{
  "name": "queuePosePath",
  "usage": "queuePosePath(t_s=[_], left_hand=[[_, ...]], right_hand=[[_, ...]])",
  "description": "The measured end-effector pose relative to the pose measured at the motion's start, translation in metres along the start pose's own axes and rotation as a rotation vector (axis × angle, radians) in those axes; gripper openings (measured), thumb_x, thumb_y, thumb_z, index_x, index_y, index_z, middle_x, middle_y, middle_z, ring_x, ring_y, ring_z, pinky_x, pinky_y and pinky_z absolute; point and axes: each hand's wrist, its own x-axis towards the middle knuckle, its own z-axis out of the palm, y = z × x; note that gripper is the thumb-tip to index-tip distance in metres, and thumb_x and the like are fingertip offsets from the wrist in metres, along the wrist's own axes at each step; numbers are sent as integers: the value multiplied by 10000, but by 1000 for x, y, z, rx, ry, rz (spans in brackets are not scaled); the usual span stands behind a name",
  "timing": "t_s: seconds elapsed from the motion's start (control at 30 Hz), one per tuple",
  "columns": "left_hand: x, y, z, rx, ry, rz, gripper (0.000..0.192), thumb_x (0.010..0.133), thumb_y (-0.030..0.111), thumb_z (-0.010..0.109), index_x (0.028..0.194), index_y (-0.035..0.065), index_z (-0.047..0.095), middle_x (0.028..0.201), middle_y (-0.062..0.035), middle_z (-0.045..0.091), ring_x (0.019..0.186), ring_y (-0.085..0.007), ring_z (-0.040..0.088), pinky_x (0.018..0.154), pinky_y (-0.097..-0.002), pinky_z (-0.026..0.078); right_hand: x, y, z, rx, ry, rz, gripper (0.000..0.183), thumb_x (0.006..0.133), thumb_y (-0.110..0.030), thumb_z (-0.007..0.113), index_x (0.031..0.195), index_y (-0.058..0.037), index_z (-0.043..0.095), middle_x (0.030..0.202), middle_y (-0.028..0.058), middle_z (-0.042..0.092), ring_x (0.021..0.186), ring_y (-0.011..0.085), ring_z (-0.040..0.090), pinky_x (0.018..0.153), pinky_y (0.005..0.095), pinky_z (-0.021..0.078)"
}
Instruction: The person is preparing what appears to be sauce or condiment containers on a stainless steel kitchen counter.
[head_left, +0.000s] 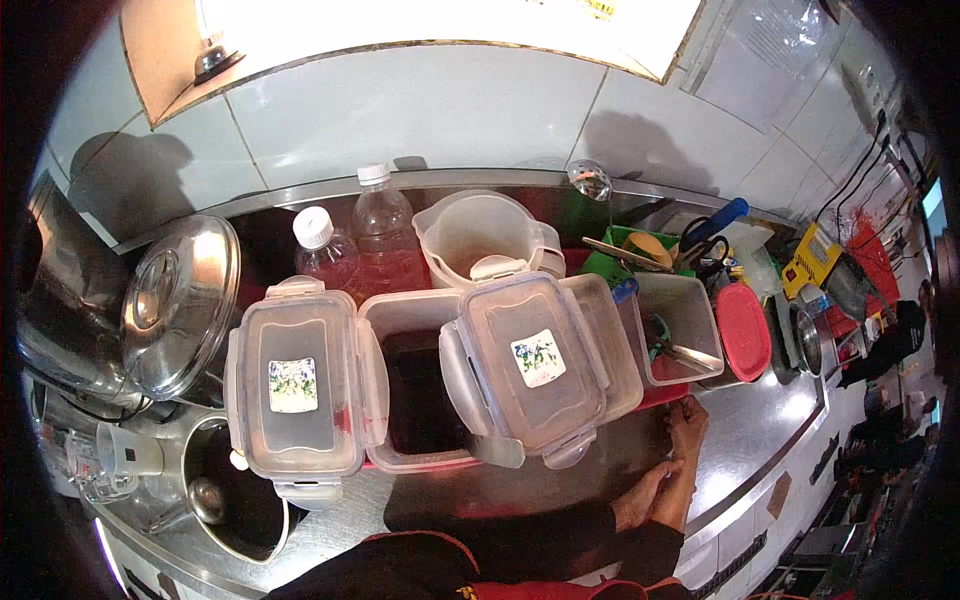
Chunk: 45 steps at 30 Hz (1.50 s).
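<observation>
My left hand (646, 491) lies against my right forearm, its fingers partly hidden there. My right hand (686, 426) is loosely curled over the steel counter (555, 484), close to a red tray's edge (660, 397); I cannot tell whether its fingers hold anything. Left of my hands, a clear clip-lid (491, 371) leans over a plastic tub of dark contents (420, 390). Another clip-lid container (300, 382) stands further left. Just beyond my right hand are a square plastic container with metal utensils (679, 322) and a red-lidded container (742, 332).
Two bottles with white caps (313, 228) (373, 174) and a plastic measuring jug (480, 232) stand behind the tubs. To the left are a domed steel lid (180, 307) and an open pot with a ladle (236, 487). Scissors (705, 244) stand at the back right.
</observation>
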Motion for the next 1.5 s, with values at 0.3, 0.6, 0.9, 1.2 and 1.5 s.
queuePosePath(t_s=[0.3,0.6,0.9,1.2,1.5], left_hand=[[2,-3,-3,26,24,15,497,780,442,494,899,-37,552,760,-104,576,640,-200,534,623,-284,442],[-4,2,3,0,8,22,440,785,404,514,939,-8,521,801,-106,562,684,-196,529,653,-283,438],[1,1,-5,-20,-45,-16,423,790,378,521,980,1,491,823,-104,547,721,-193,526,690,-298,435],[0,2,-3,-30,-27,-29,425,787,384,526,977,5,491,830,-103,548,724,-185,522,682,-284,430],[1,1,-4,36,-27,3,432,788,396,520,955,-2,499,789,-90,542,680,-179,513,646,-280,429]], right_hand=[[-8,-24,2,70,19,58,133,722,-8,521,832,-4,595,670,55,581,557,124,514,495,283,421],[-4,-14,0,-14,15,14,119,727,-22,533,832,-4,586,690,58,571,564,123,505,495,280,425],[-4,-12,1,84,-16,60,92,753,-42,551,832,-4,577,709,54,570,569,125,512,481,263,430],[-8,-24,2,55,14,36,67,750,-49,544,788,-9,581,642,43,556,549,113,500,472,267,397],[-5,-13,3,-9,36,-25,93,779,-89,481,705,-64,530,565,-18,490,475,60,457,398,202,342]])
